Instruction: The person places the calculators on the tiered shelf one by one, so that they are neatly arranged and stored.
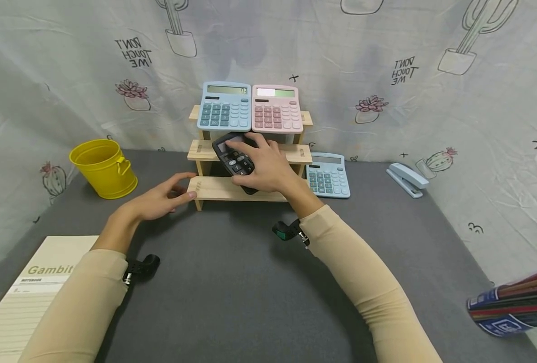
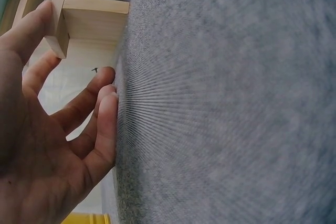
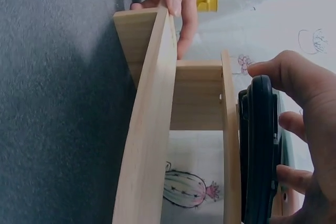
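My right hand (image 1: 270,166) grips a black calculator (image 1: 237,164) by its edges, the keys facing me and the body tilted. It is in front of the middle step of a three-step wooden rack (image 1: 223,189); whether it touches the step I cannot tell. Edge-on in the right wrist view, the calculator (image 3: 257,150) stands close beside a board. My left hand (image 1: 161,199) pinches the left end of the lowest step between thumb and finger, clearer in the left wrist view at the board end (image 2: 59,45). On the top step stand a blue calculator (image 1: 224,107) and a pink calculator (image 1: 276,110), side by side.
Another blue calculator (image 1: 328,176) is right of the rack. A light blue stapler (image 1: 406,179) lies farther right. The yellow bucket (image 1: 102,171) stands at the back left, a notebook (image 1: 32,292) at front left. A holder of pencils (image 1: 504,310) is at the right edge.
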{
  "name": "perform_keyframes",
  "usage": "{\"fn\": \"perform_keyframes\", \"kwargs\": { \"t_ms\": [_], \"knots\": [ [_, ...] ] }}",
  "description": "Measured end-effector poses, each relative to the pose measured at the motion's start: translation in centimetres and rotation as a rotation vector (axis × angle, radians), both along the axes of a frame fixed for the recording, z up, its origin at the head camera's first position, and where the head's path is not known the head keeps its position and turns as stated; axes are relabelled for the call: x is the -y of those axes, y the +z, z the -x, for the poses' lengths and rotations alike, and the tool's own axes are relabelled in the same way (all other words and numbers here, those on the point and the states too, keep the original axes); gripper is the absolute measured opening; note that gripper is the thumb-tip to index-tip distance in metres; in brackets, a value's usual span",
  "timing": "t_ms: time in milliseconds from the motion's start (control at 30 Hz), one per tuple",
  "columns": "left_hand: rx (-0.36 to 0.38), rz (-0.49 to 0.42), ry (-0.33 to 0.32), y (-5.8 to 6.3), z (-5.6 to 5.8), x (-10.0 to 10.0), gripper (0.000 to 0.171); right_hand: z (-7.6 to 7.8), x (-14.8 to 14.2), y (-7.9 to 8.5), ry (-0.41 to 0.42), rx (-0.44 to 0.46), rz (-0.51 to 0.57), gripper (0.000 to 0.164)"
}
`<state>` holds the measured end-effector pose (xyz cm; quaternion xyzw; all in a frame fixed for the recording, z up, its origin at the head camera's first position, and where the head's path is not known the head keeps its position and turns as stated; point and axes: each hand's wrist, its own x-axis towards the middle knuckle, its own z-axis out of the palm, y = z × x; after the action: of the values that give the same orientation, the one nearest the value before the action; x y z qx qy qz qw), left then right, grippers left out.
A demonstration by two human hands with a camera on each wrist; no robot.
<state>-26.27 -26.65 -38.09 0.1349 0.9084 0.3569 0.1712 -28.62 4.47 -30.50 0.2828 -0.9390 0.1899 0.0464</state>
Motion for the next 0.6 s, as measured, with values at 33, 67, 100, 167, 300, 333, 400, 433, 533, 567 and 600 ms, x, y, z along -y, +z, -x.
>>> {"fn": "perform_keyframes", "kwargs": {
  "t_ms": [33, 67, 100, 167, 300, 333, 400, 433, 533, 567, 600],
  "knots": [
    [0.002, 0.001, 0.000, 0.0, 0.0, 0.0, 0.078, 0.0, 0.2, 0.0, -0.003, 0.000, 0.007, 0.076],
    [0.004, 0.005, 0.002, 0.1, 0.1, 0.0, 0.079, 0.0, 0.3, -0.1, -0.008, -0.002, 0.011, 0.076],
    [0.006, 0.009, 0.003, 0.1, 0.1, 0.0, 0.079, 0.0, 0.5, -0.1, -0.013, -0.004, 0.016, 0.076],
    [0.009, 0.014, 0.002, 0.1, 0.2, 0.0, 0.079, -0.1, 1.0, -0.2, -0.027, -0.016, 0.027, 0.075],
    [0.007, 0.010, -0.005, 0.1, 0.2, 0.0, 0.079, -0.5, 2.0, -0.4, -0.073, -0.056, 0.027, 0.076],
    [0.005, 0.007, -0.007, 0.0, 0.2, 0.0, 0.079, -0.5, 2.3, -0.5, -0.088, -0.065, 0.025, 0.076],
    [0.004, 0.002, -0.009, 0.0, 0.1, 0.0, 0.078, -0.7, 2.9, -0.6, -0.118, -0.078, 0.020, 0.075],
    [0.003, 0.001, -0.009, 0.0, 0.1, 0.1, 0.078, -0.7, 3.3, -0.6, -0.134, -0.080, 0.018, 0.075],
    [0.004, 0.000, -0.011, 0.0, 0.1, 0.1, 0.078, -0.9, 4.1, -0.7, -0.176, -0.077, 0.009, 0.075],
    [0.004, 0.002, -0.011, 0.0, 0.1, 0.0, 0.078, -0.9, 4.3, -0.6, -0.189, -0.076, 0.007, 0.075],
    [0.003, 0.004, -0.011, 0.1, 0.1, 0.0, 0.078, -1.0, 4.5, -0.6, -0.203, -0.073, 0.004, 0.075]
  ]
}}
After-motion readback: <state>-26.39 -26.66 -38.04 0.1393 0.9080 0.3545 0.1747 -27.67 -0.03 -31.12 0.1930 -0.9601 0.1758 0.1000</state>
